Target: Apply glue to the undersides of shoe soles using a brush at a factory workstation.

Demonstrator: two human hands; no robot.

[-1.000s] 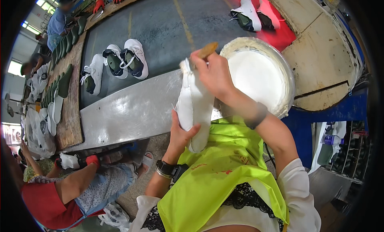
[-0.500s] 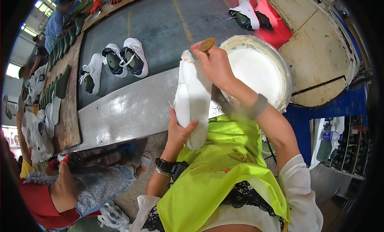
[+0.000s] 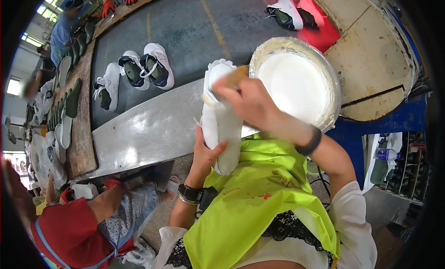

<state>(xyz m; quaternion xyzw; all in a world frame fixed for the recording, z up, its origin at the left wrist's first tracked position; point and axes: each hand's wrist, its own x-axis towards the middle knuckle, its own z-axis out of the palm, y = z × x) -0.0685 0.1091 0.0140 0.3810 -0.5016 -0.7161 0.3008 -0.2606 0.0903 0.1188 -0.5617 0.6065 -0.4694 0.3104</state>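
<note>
White shoe sole [image 3: 221,116], at the centre of the frame, stood on end with its bottom face toward the camera. Left hand [image 3: 206,153] wrapped around the sole's lower half from behind, the thumb lying across its lower left edge. Right hand [image 3: 248,100] closed around a wooden-handled brush [image 3: 229,81], pressed against the sole's upper part; the bristles are hidden by the fingers. Round metal basin [image 3: 331,81], just right of the right hand, filled nearly to its crusted rim with smooth white liquid [image 3: 294,86]. Basin stands on a worn cream-coloured bench [image 3: 371,60] at the upper right. Grey conveyor belt [image 3: 194,32] runs across the upper half, edged by a bare metal ledge [image 3: 148,130]; on it, white shoes with dark green insides [image 3: 134,74] at upper left and another pair [image 3: 292,9] at the top. Yellow-green apron [image 3: 259,199] fills the lower centre. Person in a red top [image 3: 69,232], lower left. Dark green soles [image 3: 69,102] lined along the wooden strip at far left.
</note>
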